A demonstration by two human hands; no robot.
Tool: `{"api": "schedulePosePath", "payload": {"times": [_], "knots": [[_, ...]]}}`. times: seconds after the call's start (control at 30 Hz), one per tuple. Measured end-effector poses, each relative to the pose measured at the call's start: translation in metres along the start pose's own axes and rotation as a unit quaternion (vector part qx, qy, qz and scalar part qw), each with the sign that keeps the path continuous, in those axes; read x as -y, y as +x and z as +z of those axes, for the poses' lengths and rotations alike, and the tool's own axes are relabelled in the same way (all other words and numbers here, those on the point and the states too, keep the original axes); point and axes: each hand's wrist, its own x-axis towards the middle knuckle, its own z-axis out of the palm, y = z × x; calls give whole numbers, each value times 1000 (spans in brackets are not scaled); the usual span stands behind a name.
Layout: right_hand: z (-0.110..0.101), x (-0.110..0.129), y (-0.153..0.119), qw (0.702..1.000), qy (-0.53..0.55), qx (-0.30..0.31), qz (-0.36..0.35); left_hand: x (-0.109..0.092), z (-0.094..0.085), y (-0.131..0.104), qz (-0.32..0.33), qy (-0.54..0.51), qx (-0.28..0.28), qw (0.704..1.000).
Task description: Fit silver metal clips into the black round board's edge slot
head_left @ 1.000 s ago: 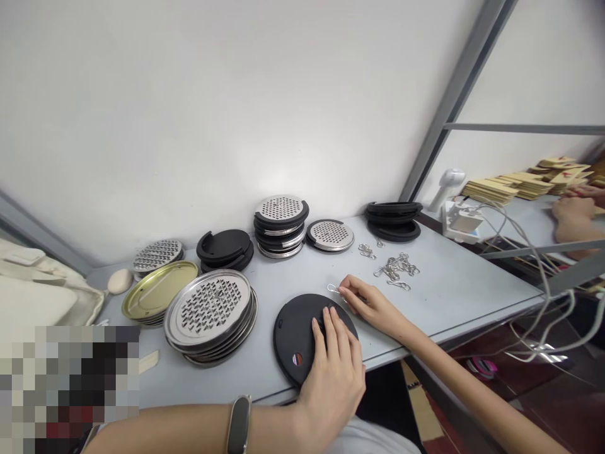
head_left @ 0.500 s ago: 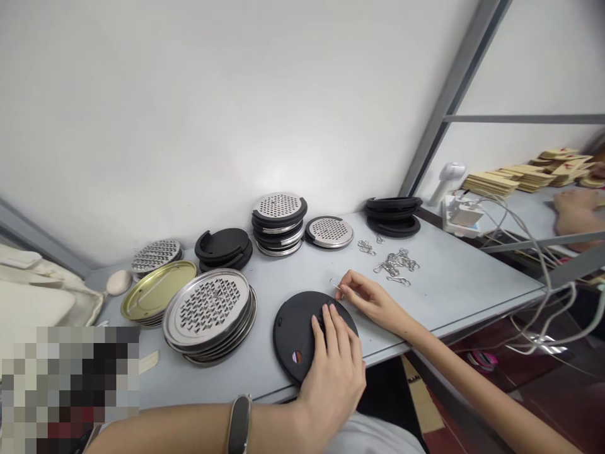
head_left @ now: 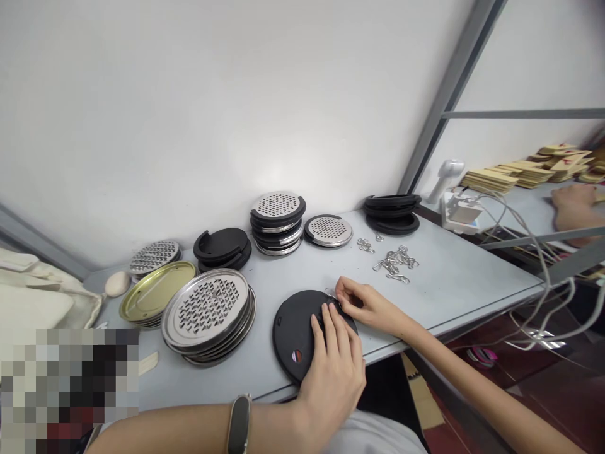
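Observation:
A round black disc [head_left: 293, 328] lies flat near the table's front edge, with a small hole at its lower part. My left hand [head_left: 333, 359] rests on its right half, fingers stretched out and pressing the surface. At the disc's upper right edge, my right hand [head_left: 362, 302] pinches a thin metal wire hook [head_left: 330, 292]. More metal hooks [head_left: 396, 260] lie in a loose pile further back on the right, with a smaller group [head_left: 365, 245] beside them. Left of the disc stands a stack of round metal graters [head_left: 208, 306].
Gold lids [head_left: 158, 291], black rings [head_left: 222, 247] and stacked graters in black holders [head_left: 278, 217] line the wall side. Black rims [head_left: 393, 214] sit at the back right. White cables [head_left: 529, 252] hang past the right edge. Another person's hand [head_left: 576, 202] is beyond the frame.
My right hand has moved slightly down toward the disc, and the wire hook now meets its upper right edge. My left hand stays on the disc.

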Motion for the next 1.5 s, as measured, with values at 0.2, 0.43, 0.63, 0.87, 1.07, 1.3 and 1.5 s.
{"api": "schedulePosePath", "payload": {"times": [0.2,0.43,0.63,0.87,1.07,1.3,1.5], "knots": [[1,4,-1,999,-41,-2,-10,0,0,-1,-1,1,-5,1000],[1,7,-2,999,-52,-1,-11,0,0,0,-2,1,1,1000],[2,7,-3,998,-66,-8,-15,0,1,0,0,3,4,1000],[1,9,-4,997,-72,-1,-29,1,0,0,1,7,5,1000],[1,5,-2,995,-93,11,-42,0,0,0,3,7,5,1000],[3,2,1,990,-135,17,-46,1,-1,0,2,9,3,1000],[2,2,2,989,-133,13,-57,0,0,0,-2,4,0,1000]]}}
